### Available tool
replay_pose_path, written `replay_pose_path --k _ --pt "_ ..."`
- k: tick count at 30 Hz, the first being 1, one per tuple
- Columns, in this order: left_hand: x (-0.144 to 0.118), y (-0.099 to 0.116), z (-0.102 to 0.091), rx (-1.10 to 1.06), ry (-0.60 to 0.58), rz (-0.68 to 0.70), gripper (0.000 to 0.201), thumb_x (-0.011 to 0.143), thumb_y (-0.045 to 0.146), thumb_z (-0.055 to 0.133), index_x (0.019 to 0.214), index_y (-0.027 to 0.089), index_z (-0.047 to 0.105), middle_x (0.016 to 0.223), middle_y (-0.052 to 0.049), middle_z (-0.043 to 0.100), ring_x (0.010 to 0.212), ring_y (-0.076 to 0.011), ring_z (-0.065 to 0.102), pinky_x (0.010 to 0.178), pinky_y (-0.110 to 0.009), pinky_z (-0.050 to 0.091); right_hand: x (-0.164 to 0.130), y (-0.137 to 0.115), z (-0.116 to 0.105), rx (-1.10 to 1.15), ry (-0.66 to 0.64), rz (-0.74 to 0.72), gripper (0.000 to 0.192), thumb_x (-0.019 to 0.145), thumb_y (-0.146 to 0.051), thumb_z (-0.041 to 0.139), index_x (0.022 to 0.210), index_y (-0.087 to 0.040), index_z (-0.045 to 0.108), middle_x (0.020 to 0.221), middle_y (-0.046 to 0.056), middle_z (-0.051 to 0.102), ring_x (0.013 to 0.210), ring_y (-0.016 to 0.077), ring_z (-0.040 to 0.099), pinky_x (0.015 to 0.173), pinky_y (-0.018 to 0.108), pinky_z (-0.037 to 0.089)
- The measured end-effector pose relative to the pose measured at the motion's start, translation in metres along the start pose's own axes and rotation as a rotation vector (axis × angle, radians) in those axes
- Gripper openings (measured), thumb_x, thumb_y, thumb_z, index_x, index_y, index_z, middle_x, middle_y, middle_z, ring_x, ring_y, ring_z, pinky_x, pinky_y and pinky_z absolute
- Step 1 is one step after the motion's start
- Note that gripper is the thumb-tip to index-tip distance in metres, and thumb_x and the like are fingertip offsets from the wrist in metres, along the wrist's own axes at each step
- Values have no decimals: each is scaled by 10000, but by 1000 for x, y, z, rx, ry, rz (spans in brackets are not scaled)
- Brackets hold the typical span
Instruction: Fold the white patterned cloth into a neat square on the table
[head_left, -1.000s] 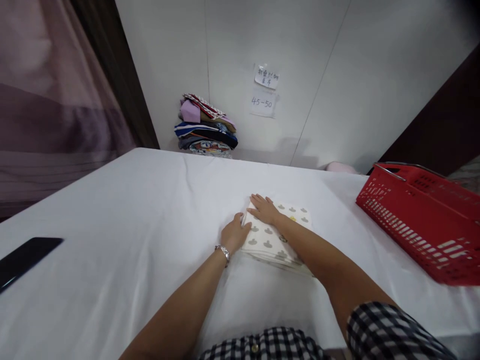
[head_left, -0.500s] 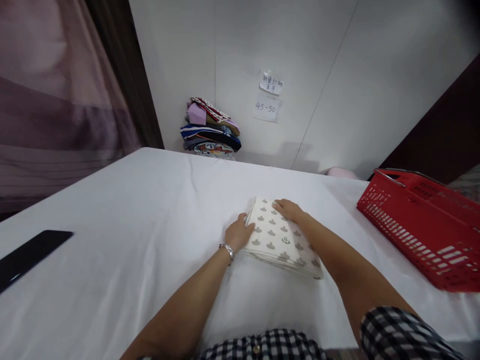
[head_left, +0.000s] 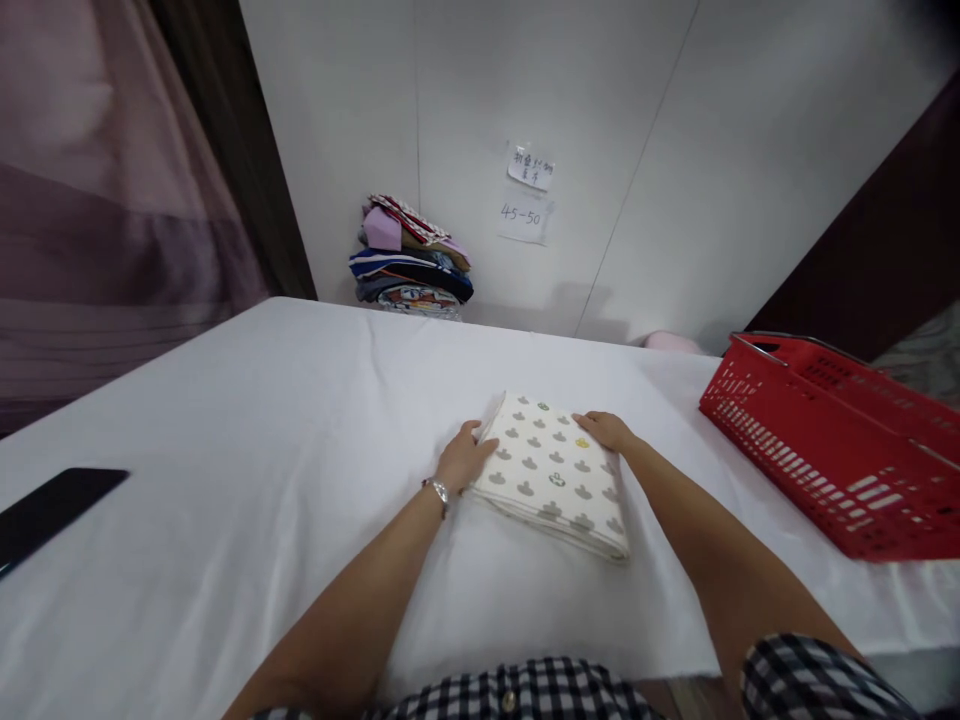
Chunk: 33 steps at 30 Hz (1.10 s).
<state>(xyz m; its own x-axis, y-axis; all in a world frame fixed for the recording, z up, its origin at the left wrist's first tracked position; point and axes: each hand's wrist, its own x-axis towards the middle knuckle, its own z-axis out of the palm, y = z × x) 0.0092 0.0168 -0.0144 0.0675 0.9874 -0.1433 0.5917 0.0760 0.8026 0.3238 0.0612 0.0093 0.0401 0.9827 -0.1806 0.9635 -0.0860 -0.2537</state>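
Observation:
A folded white cloth (head_left: 536,465) with a grey mushroom-like print, one yellow motif and two green-outlined ones lies on the white-covered table. Its layers show along the near edge. At its left edge, my left hand (head_left: 461,460) is closed, the thumb on top and the fingers along the side; a silvery bracelet is on that wrist. My right hand (head_left: 606,430) grips the far right corner, its fingertips over the top layer. The undersides of both hands are hidden.
A red plastic basket (head_left: 817,440) with a metal handle stands on the right. A black phone-like slab (head_left: 60,510) lies at the left. Against the back wall rises a stack of folded fabrics (head_left: 411,265). Paper notes (head_left: 527,190) are stuck to the wall.
My right hand has slid from the cloth's top to its far right corner, uncovering the yellow motif. The left hand keeps to the left edge. The view has shifted slightly.

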Motion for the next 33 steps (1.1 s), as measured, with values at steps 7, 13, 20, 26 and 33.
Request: replay_pose_path --k 7,13,20,26,33 --pt "56 31 -44 191 -110 120 610 735 433 602 1275 204 435 1025 -63 659 884 -203 628 763 -264 455 -36 -8 15 7 19 16 542 884 -552 271 928 -181 663 1014 118 675 935 262 609 792 333 425" --pt "56 42 -42 398 -10 152 551 781 323 573 1295 189 424 1284 -125 525 1199 -278 454 991 -366 327 -67 -21 18 -6 72 -12 439 893 -480 334 1046 -192 627 1054 120 658 1000 257 588 837 344 424" --pt "-26 31 18 483 47 514 518 854 475 424 1307 225 428 1449 -56 336 1366 -236 186 1119 -398 43 -75 -55 33 -17 188 -452 552 884 -457 375 1367 -190 353 1477 88 263 1360 237 196 1083 425 189" --pt "-43 20 29 498 24 548 463 852 470 427 1258 256 491 1402 -46 415 1340 -246 264 1115 -447 91 -68 -59 43 -40 120 -424 541 894 -485 354 1360 -211 372 1474 77 272 1366 236 187 1079 461 177" --pt "-53 5 26 478 202 620 330 878 352 408 1141 236 570 1282 -39 544 1281 -235 364 1101 -466 174 -71 -38 36 205 144 -280 480 870 -433 423 1289 -208 484 1430 52 366 1316 204 319 1086 344 244"
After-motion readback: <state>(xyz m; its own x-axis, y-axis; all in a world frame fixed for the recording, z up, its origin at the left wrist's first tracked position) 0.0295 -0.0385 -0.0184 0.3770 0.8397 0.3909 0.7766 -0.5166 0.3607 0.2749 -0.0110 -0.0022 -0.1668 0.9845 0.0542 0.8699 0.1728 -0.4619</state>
